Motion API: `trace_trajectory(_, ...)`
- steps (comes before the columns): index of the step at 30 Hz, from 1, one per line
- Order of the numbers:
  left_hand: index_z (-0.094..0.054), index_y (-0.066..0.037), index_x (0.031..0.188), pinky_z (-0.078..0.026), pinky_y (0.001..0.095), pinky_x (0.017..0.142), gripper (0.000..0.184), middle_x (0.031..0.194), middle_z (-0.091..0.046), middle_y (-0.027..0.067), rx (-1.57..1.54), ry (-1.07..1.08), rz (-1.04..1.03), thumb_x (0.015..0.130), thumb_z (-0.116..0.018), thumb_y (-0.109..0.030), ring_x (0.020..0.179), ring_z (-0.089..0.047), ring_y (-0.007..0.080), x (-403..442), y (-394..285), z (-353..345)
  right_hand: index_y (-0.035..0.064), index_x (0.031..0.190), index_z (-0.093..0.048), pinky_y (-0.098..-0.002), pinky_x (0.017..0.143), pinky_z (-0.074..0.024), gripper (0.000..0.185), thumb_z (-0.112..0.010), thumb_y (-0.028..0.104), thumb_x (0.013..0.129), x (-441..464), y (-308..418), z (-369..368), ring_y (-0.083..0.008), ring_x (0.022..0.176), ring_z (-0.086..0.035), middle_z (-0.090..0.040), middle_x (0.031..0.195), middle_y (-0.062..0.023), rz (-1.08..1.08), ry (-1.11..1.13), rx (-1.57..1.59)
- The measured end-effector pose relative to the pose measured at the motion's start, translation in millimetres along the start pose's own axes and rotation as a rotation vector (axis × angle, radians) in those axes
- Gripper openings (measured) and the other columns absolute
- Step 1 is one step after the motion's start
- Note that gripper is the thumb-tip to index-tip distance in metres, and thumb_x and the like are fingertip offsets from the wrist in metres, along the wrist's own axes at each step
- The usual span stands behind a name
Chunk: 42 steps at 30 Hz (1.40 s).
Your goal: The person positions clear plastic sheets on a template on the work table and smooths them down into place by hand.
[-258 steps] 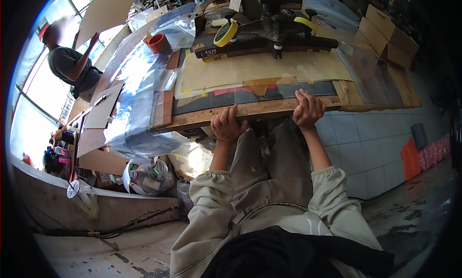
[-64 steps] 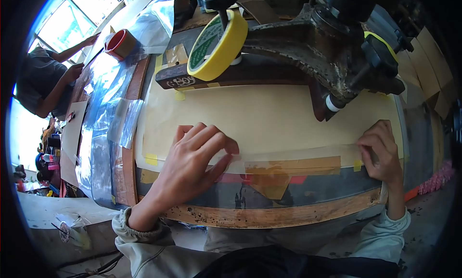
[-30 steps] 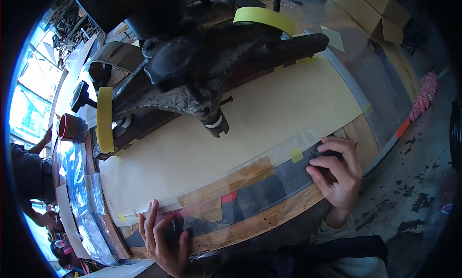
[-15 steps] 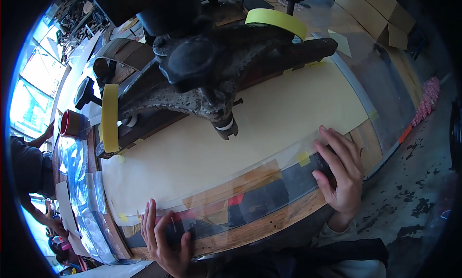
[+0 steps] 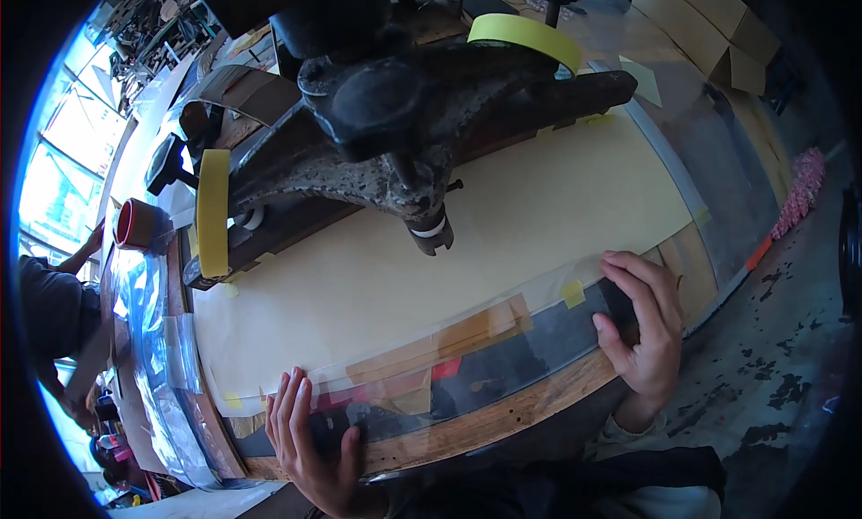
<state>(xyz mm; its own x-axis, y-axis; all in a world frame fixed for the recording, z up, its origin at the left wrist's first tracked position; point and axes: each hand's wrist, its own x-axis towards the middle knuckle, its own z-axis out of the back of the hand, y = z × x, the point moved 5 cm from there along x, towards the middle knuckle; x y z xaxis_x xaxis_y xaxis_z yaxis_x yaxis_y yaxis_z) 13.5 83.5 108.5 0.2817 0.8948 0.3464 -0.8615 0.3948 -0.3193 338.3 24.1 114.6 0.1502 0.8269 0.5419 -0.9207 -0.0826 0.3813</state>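
Your left grip (image 5: 312,440) and right grip (image 5: 648,329) are spread, pinching nothing visible. Between them runs the clear film (image 5: 546,290) — probably light, limp and slippery, best held by its two ends. Just beyond both, the cream sheet (image 5: 386,290) looks thin — likely easily creased.

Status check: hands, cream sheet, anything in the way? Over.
Left hand open near left end of clear film. Right hand open at its right end. Cream sheet flat, film along its near edge. Dark metal bracket overhangs sheet, possible obstruction.
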Motion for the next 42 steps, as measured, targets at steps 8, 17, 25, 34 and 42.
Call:
trace_trajectory(8,-0.064,-0.004,0.12,-0.036,0.0507,0.107,0.044,0.131,-0.059,0.0163,0.047,0.018,0.016,0.091,-0.054,-0.035,0.127,-0.051,0.0365,3.4,-2.1,-1.1,-0.002,0.109,-0.063,-0.0391,0.088,-0.0477,0.042,-0.072,0.006,0.069,-1.8,-2.6,-0.9,-0.0312,0.102,-0.059,-0.062,0.114,-0.0129,-0.081,-0.008,0.045)
trace_trajectory(17,-0.067,-0.005,0.112,-0.029,0.0512,0.11,0.034,0.129,-0.06,0.0133,-0.02,0.002,0.069,0.084,-0.06,-0.024,0.128,-0.05,0.0338,5.3,-0.5,-1.3,-0.0028,0.111,-0.059,-0.0405,0.091,-0.0466,0.044,-0.073,0.004,0.069,-0.9,-4.6,3.1,-0.0349,0.106,-0.056,-0.056,0.119,-0.0174,-0.143,-0.007,0.052)
trace_trajectory(25,-0.049,-0.01,0.134,-0.016,0.0572,0.116,0.052,0.143,-0.048,0.0127,0.291,0.15,-0.122,0.083,-0.057,-0.015,0.137,-0.039,0.032,22.0,-32.2,4.6,0.0052,0.12,-0.057,-0.0534,0.106,-0.0334,0.049,-0.066,-0.004,0.073,22.4,25.8,-11.2,-0.0242,0.11,-0.058,-0.056,0.118,-0.0072,0.174,0.041,-0.152)
trace_trajectory(34,-0.045,-0.013,0.14,-0.026,0.0554,0.112,0.051,0.143,-0.049,0.0105,0.085,0.294,-0.2,0.091,-0.057,-0.006,0.135,-0.044,0.0284,28.1,-70.7,-23.6,0.0091,0.132,-0.058,-0.0526,0.102,-0.0337,0.066,-0.063,-0.006,0.068,22.4,19.9,-22.4,-0.0205,0.098,-0.057,-0.051,0.104,-0.0057,0.151,0.235,-0.129)
trace_trajectory(42,-0.051,-0.012,0.137,-0.022,0.0544,0.114,0.051,0.144,-0.048,0.01,0.015,0.331,-0.169,0.088,-0.054,0.001,0.137,-0.041,0.028,24.8,-62.2,-30.0,0.0115,0.123,-0.065,-0.0481,0.098,-0.0366,0.061,-0.065,-0.006,0.064,24.1,17.2,-22.3,-0.0208,0.098,-0.057,-0.051,0.109,-0.0076,0.113,0.268,-0.072)
